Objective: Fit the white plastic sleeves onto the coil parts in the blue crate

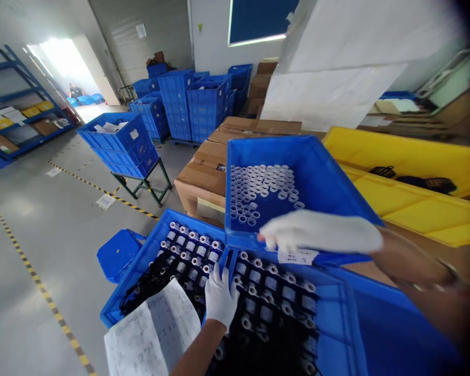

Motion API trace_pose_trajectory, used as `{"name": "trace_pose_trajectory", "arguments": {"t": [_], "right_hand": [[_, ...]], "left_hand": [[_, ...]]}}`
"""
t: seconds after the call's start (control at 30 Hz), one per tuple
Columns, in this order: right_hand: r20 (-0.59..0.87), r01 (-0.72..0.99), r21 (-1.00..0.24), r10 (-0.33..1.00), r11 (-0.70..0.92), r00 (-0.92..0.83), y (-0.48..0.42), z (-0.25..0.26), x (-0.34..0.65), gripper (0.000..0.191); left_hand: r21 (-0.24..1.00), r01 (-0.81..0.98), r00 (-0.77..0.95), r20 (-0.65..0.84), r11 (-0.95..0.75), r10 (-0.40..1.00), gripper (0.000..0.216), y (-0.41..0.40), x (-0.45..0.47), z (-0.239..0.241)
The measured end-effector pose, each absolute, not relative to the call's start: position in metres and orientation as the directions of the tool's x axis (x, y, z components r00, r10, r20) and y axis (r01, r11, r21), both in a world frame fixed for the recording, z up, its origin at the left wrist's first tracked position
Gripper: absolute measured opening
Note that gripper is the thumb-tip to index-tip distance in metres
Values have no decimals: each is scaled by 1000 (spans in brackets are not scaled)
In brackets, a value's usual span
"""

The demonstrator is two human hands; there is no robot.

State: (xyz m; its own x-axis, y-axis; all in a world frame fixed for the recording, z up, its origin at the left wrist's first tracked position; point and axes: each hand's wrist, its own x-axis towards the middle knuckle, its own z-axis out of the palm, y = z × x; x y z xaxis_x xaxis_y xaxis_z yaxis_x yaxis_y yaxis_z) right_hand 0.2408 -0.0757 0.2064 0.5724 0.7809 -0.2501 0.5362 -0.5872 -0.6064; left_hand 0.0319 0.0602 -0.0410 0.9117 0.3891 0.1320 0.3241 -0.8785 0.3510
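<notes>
My left hand (220,297), in a white glove, rests on the divider rim between two blue crates of black coil parts with white ends (272,292). My right hand (317,233), also gloved, reaches left across the near rim of a tilted blue crate (321,172) that holds several small white rings (260,193). Its fingers are flat and apart, with nothing visibly in them. A printed paper sheet (152,329) lies on the left crate (141,261) of coils.
Yellow bins (411,177) stand to the right, cardboard boxes (207,172) behind the crates. A blue stool (117,253) sits on the floor at left. Stacked blue crates (188,102), a crate on a green stand (121,141) and shelving (11,115) lie farther back.
</notes>
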Motion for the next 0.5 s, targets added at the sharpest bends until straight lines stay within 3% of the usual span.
{"name": "trace_pose_trajectory", "arguments": {"t": [0.07,0.13,0.17,0.23,0.33,0.5], "right_hand": [[-224,661,-444,789,-605,572,-53,222,286,38],[-209,740,-181,761,-648,615,-31,217,324,33],[-205,744,-58,737,-666,644,-22,209,338,32],[-249,686,65,654,-725,715,-10,187,356,34],[-340,595,121,530,-794,777,-4,158,362,40],[-409,694,67,615,-716,674,2,150,358,29]], "left_hand": [[353,321,911,140,-879,389,46,60,32,-41],[356,325,907,143,-876,395,45,60,31,-42],[357,332,904,143,-873,402,45,60,32,-44],[359,339,901,143,-869,411,44,60,32,-46],[362,345,898,141,-866,417,44,60,34,-49],[371,352,893,142,-859,427,42,60,37,-46]]}}
